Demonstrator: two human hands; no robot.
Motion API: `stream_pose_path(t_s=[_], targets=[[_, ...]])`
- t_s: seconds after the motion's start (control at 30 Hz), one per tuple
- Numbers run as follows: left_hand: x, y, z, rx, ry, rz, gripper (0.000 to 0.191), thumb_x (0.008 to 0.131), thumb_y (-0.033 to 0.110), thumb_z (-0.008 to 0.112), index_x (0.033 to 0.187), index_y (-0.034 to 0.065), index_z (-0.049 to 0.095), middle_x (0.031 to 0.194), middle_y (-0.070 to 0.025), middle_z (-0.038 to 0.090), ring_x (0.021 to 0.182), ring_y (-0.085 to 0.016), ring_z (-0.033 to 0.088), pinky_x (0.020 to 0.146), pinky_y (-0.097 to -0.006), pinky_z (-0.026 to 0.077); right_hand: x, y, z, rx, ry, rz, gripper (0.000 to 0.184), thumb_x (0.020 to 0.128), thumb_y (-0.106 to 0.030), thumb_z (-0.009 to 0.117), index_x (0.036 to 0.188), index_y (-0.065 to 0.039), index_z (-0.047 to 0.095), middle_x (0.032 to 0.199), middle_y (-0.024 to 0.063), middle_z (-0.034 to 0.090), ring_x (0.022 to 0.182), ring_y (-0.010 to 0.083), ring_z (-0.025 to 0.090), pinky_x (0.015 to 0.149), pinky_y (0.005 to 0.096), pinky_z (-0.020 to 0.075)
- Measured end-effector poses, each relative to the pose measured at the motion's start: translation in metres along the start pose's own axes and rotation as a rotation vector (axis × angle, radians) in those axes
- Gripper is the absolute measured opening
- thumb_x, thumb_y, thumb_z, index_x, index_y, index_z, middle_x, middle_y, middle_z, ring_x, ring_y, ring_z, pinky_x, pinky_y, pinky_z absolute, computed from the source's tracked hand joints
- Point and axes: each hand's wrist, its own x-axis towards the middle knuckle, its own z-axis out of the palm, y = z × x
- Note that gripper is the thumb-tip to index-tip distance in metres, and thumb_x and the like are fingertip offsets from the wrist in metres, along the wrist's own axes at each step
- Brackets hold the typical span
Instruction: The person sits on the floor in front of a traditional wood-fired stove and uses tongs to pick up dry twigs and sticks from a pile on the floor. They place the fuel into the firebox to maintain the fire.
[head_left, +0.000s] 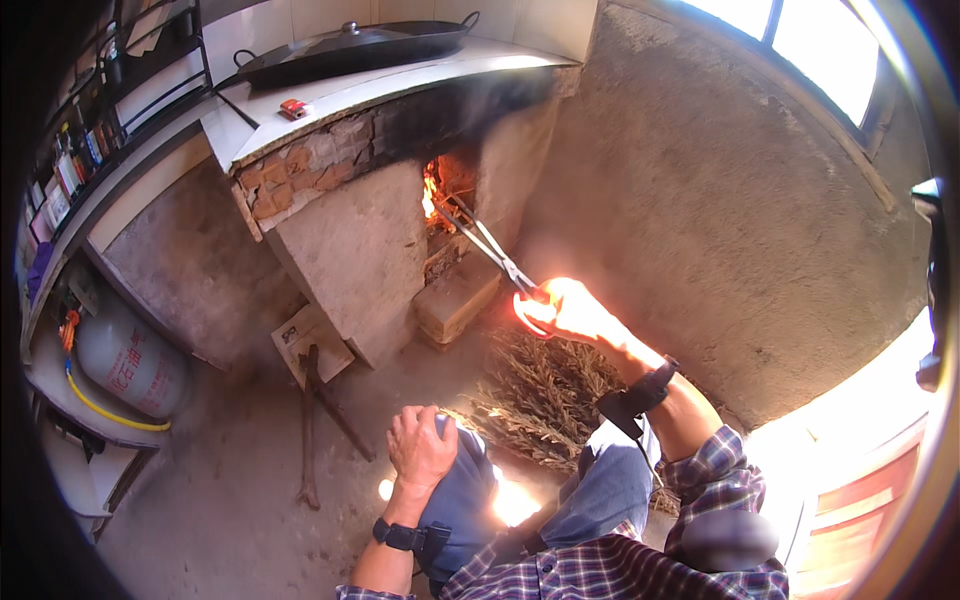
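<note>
My right hand (562, 309), brightly sunlit, grips the red handles of long metal fire tongs (508, 265). Their jaws reach into the mouth of a masonry stove, where orange flames (430, 191) burn around sticks; the jaw tips are spread apart at the fire. My left hand (422, 448) rests on my left knee, fingers bent over the jeans, with no tool in it. Dry brushwood (547, 390) lies on the floor below my right hand. A brick block (457, 298) sits just below the stove mouth.
A covered wide black pan (360, 51) stands on the white-tiled stove top (330, 105), near a small red packet (294, 109). Two wooden sticks (309, 450) lean at the stove's left side. Further left are a gas cylinder (135, 364) with a yellow hose and a shelf of bottles.
</note>
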Motion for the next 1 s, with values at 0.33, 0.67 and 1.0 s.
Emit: stream_pose_path(t_s=[0.33,0.67,1.0], targets=[[0.005,0.023,0.017,-0.004,-0.026,0.065,0.036,0.083,0.034,0.069,0.102,0.0036,0.072,0.112,-0.017,0.065,0.108,-0.038,0.061,0.093,-0.0517,0.048,0.053,0.034,-0.014,-0.5,0.126,0.2,0.055,0.08,-0.051,0.067,0.072,0.003,0.066,0.061,0.0185,0.059,0.059,0.0303,0.06,0.059,0.0443,0.0469],[0.015,0.044,0.026,0.022,-0.039,0.154,0.028,0.076,0.022,0.067,0.099,0.0064,0.074,0.11,-0.0115,0.071,0.106,-0.034,0.063,0.094,-0.0462,0.049,0.09,0.071,-0.029,-0.329,0.032,0.11,0.042,0.08,-0.04,0.065,0.074,0.001,0.069,0.07,0.0252,0.065,0.065,0.041,0.065,0.062,0.0452,0.0529],[0.026,0.071,0.023,-0.027,-0.065,0.132,0.023,0.081,0.026,0.07,0.089,0.0057,0.076,0.095,-0.012,0.073,0.093,-0.035,0.067,0.087,-0.0435,0.053,0.145,0.12,0.004,-0.069,-0.016,-0.053,0.032,0.083,-0.036,0.059,0.059,-0.014,0.065,0.054,0.0122,0.057,0.053,0.0269,0.06,0.053,0.043,0.0435]])
